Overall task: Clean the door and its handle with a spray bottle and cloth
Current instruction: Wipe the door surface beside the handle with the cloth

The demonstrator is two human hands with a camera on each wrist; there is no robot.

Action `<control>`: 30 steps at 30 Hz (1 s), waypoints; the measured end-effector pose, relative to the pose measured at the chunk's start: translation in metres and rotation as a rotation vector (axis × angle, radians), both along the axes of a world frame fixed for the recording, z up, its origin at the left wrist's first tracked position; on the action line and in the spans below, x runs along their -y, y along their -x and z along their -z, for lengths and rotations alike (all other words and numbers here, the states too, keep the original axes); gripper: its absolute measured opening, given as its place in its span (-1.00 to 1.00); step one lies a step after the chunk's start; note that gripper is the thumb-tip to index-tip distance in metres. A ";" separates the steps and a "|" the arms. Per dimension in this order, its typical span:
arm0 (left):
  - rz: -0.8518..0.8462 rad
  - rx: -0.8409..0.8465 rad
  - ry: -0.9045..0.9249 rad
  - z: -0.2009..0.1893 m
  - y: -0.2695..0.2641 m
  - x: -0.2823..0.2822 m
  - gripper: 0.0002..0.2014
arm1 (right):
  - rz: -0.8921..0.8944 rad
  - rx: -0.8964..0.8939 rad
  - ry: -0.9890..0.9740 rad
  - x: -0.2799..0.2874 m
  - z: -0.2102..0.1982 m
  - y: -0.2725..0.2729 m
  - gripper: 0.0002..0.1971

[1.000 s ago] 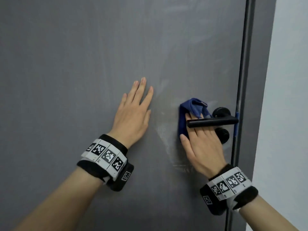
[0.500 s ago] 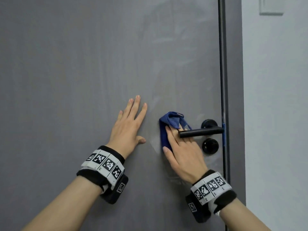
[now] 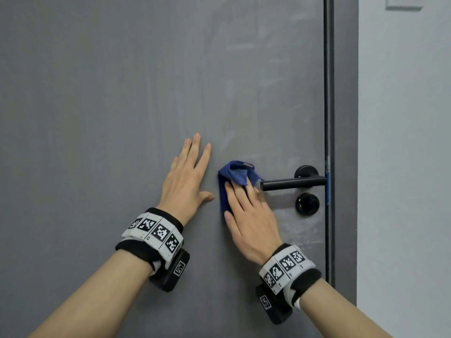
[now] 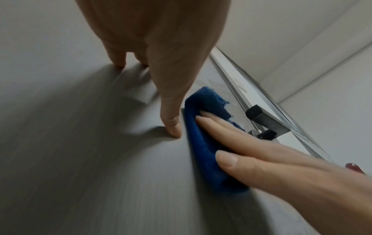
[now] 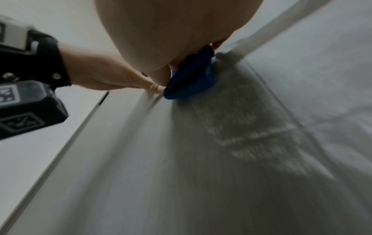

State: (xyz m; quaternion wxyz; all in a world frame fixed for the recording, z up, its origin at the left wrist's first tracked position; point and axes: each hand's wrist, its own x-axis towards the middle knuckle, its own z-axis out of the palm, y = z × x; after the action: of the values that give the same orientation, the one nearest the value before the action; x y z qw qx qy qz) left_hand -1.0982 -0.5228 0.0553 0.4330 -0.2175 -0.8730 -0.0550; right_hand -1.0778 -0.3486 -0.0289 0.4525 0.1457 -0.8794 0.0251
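Note:
A grey door [image 3: 109,93] fills the head view. Its black lever handle [image 3: 292,182] sits at the right edge, with a round black lock knob [image 3: 307,204] below. My right hand [image 3: 246,215] presses a folded blue cloth [image 3: 235,175] flat against the door just left of the lever's free end, fingers straight. The cloth [image 4: 203,143] shows under those fingers in the left wrist view too. My left hand [image 3: 188,176] lies flat on the door beside the cloth, fingers straight, its thumb tip close to the cloth. No spray bottle is in view.
A dark door edge and frame strip [image 3: 329,118] runs down the right side, with a pale wall [image 3: 402,167] beyond it and a white switch plate [image 3: 404,2] at the top. Wet streaks [image 3: 297,230] show on the door under the knob.
The right hand and cloth have slid left, clear of the lever they were tucked behind. The left thumb has spread out towards the cloth. The head view has shifted, showing more wall.

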 end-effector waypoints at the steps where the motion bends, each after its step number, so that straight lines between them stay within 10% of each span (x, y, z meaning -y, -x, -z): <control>1: 0.012 0.004 -0.026 0.006 0.000 0.002 0.25 | -0.004 0.017 -0.031 0.000 0.009 -0.002 -0.38; 7: -0.046 0.042 0.032 0.033 -0.002 0.007 0.33 | 0.008 0.147 -0.084 -0.014 0.067 -0.016 -0.40; 15: -0.014 0.065 0.025 0.031 -0.005 0.012 0.32 | -0.030 0.019 0.033 0.018 -0.001 -0.004 -0.39; 30: -0.094 0.116 0.080 0.024 -0.011 -0.025 0.33 | 0.114 0.016 0.179 -0.064 0.032 -0.019 -0.35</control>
State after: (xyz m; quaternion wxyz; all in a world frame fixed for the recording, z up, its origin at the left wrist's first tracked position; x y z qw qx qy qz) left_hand -1.0871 -0.4983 0.0315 0.3750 -0.1900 -0.9073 -0.0125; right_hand -1.0591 -0.2845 -0.0605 0.4574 0.0541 -0.8841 0.0790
